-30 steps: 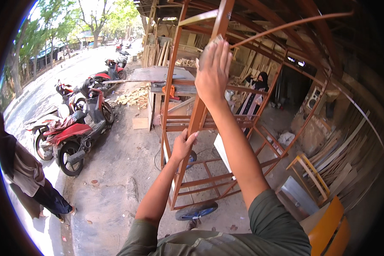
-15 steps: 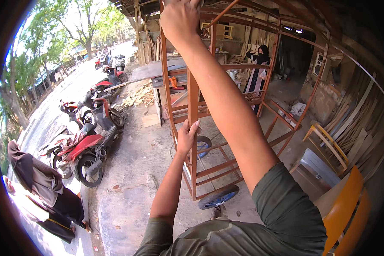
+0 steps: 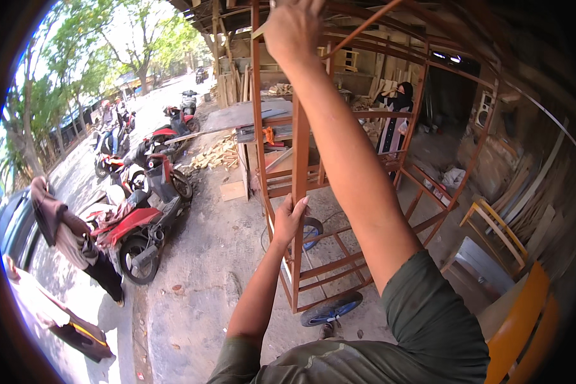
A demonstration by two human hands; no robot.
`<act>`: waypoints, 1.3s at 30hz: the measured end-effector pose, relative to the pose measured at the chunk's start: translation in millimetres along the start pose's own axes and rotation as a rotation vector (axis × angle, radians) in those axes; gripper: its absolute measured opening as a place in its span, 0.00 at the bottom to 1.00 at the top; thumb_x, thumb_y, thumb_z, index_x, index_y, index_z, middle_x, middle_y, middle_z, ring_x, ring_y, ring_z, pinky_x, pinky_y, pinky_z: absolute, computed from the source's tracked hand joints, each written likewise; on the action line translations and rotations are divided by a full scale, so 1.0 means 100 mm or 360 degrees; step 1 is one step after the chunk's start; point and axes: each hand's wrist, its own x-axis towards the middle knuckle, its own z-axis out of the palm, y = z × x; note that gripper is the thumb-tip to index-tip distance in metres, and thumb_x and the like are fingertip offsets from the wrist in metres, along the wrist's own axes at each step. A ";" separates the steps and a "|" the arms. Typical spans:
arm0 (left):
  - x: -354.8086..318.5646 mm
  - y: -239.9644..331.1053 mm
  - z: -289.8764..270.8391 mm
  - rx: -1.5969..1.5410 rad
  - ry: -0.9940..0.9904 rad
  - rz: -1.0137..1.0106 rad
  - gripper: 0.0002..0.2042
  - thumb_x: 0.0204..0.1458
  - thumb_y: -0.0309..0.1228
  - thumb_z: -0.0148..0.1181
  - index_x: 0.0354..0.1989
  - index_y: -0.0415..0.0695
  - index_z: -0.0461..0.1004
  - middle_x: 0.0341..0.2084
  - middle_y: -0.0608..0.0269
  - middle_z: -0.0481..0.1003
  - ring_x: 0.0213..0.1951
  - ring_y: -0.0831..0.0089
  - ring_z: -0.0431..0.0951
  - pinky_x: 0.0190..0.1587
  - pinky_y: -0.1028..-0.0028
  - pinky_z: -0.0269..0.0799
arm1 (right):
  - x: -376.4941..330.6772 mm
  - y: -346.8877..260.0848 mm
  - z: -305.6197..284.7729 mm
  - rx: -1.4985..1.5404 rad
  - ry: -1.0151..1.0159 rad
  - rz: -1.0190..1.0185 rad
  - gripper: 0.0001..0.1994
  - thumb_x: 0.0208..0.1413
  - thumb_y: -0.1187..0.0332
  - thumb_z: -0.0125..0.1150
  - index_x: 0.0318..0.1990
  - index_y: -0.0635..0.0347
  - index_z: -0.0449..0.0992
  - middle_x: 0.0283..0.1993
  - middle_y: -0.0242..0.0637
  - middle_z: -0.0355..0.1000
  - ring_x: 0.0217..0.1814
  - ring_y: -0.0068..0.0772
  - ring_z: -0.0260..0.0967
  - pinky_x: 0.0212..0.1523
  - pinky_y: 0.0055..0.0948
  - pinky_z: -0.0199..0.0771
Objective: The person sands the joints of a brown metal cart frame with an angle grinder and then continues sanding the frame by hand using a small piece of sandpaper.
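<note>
- A tall frame (image 3: 299,192) of thin rust-brown metal bars stands upright on the concrete floor (image 3: 217,256), centre of the scene, open-sided with low cross rails.
- A small blue-rimmed wheel (image 3: 331,309) sits at its near foot.
- The left hand (image 3: 289,217) has its grip clamped on the near upright bar, mid-height.
- The right hand (image 3: 294,29) is closed on the top bar, overhead.
- Motorbikes (image 3: 141,217) are parked to the left.
- A worktop (image 3: 249,115) stands far behind.

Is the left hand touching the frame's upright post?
Touching: the head view shows the left hand wrapped around the rust-brown frame's upright post.
</note>
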 end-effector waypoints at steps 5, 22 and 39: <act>-0.21 -0.05 -0.19 -0.0028 0.0178 -0.0082 0.20 0.63 0.46 0.60 0.47 0.39 0.75 0.27 0.65 0.76 0.32 0.77 0.75 0.39 0.71 0.73 | -0.43 -0.17 -0.16 0.0005 0.0002 -0.0465 0.23 0.62 0.67 0.56 0.59 0.76 0.68 0.64 0.61 0.64 0.65 0.63 0.62 0.68 0.55 0.57; -0.09 -0.12 -0.14 0.0046 0.0195 0.0110 0.24 0.58 0.50 0.66 0.39 0.37 0.75 0.22 0.58 0.75 0.28 0.70 0.75 0.35 0.66 0.70 | -0.49 -0.09 -0.17 -0.0410 0.0001 -0.0584 0.29 0.70 0.56 0.50 0.64 0.78 0.62 0.69 0.62 0.59 0.71 0.63 0.59 0.70 0.50 0.62; -0.08 -0.23 -0.17 -0.0080 -0.0069 0.0090 0.18 0.60 0.42 0.66 0.42 0.37 0.74 0.29 0.66 0.74 0.34 0.79 0.71 0.39 0.72 0.69 | -1.55 -0.13 -0.71 -0.0053 -0.0460 -0.0270 0.33 0.66 0.63 0.56 0.69 0.79 0.54 0.76 0.65 0.46 0.79 0.66 0.43 0.77 0.54 0.47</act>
